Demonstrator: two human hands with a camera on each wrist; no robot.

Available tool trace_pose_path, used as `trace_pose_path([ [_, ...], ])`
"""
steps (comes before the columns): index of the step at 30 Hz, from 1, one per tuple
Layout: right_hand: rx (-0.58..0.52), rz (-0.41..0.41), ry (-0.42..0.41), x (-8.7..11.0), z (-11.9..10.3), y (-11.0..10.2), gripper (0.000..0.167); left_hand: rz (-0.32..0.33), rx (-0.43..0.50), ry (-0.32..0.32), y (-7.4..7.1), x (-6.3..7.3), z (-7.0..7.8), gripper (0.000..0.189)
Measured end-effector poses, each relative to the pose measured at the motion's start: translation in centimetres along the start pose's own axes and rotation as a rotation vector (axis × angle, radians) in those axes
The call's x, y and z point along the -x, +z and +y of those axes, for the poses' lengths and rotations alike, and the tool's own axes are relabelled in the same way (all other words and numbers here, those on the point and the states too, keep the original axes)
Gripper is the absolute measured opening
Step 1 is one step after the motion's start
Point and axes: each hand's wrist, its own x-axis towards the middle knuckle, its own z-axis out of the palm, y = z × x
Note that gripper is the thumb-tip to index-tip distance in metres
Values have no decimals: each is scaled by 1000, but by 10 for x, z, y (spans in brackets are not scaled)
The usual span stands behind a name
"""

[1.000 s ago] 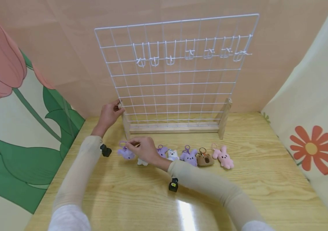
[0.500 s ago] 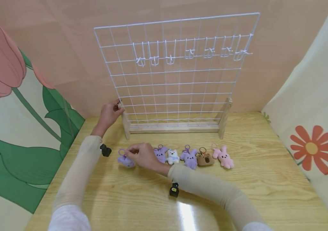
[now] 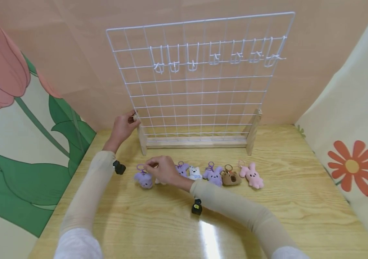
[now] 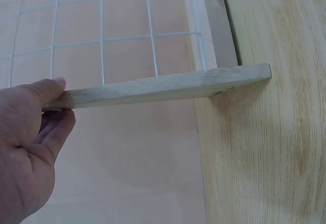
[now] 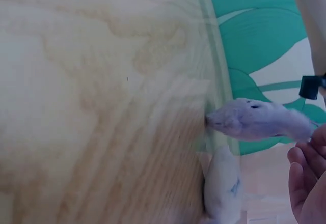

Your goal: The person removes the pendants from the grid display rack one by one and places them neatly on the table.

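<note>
My left hand (image 3: 120, 129) grips the upper end of the left wooden post (image 3: 142, 140) of a white wire grid rack (image 3: 200, 77). In the left wrist view, thumb and fingers pinch the post (image 4: 153, 89) from both sides. My right hand (image 3: 164, 171) pinches the purple ring of a purple plush keychain (image 3: 144, 180) at the left end of a row. In the right wrist view, this plush (image 5: 249, 119) stands nearly upright below the fingers, its lower end at the tabletop. A white plush keychain (image 5: 224, 188) lies beside it, mostly hidden by my right hand in the head view.
Several more plush keychains lie to the right: a white one (image 3: 195, 173), a purple one (image 3: 215, 176), a brown one (image 3: 231, 178) and a pink one (image 3: 253, 176). Several white hooks (image 3: 192, 64) hang along the upper grid. Printed cloth (image 3: 342, 136) borders the table.
The purple plush has come down from a sideways tilt to a more upright pose by the table, its ring still in my right hand. My left hand keeps its grip on the post.
</note>
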Motion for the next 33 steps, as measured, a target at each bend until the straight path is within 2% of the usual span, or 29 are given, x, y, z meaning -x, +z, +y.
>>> trace_pose_path([
  [8, 33, -7, -15, -9, 14, -1, 12, -6, 11, -7, 0, 0, 1, 43],
  [13, 55, -21, 4, -14, 18, -2, 13, -5, -5, 1, -1, 0, 1, 42],
  [22, 146, -8, 12, -22, 27, 2, 13, -10, -1, -1, -2, 2, 2, 43],
  [33, 185, -60, 112, -25, 38, 8, 14, -29, 2, 0, -3, 2, 4, 44],
])
